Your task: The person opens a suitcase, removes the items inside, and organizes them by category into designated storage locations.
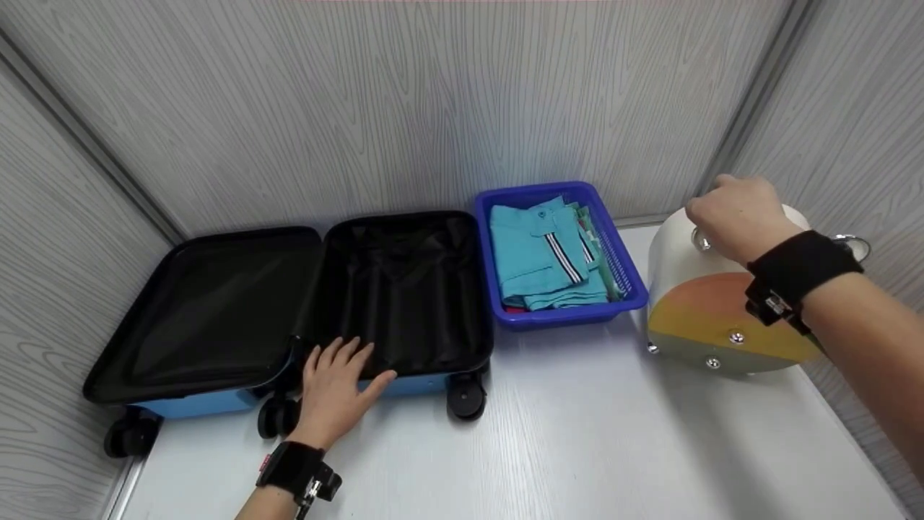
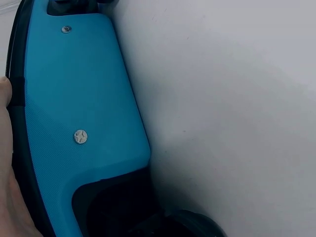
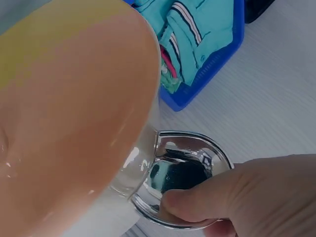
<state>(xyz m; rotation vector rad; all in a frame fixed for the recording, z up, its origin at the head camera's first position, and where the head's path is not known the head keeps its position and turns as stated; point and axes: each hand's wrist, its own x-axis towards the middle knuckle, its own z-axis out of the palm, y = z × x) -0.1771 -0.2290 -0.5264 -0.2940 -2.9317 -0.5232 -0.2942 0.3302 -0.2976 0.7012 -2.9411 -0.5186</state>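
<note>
An open blue suitcase with a black lining lies spread in two halves on the left. My left hand rests on its near edge with straight fingers; in the left wrist view, part of that hand lies along the black rim above the blue side. On the right stands a small rounded case, cream with orange, yellow and grey-green bands. My right hand grips the shiny metal handle at its top, thumb pressed inside the loop.
A blue plastic basket with folded turquoise clothes stands between the suitcase and the rounded case. Wood-grained panels close in the back and sides. Black wheels stick out at the suitcase's near side over the white table.
</note>
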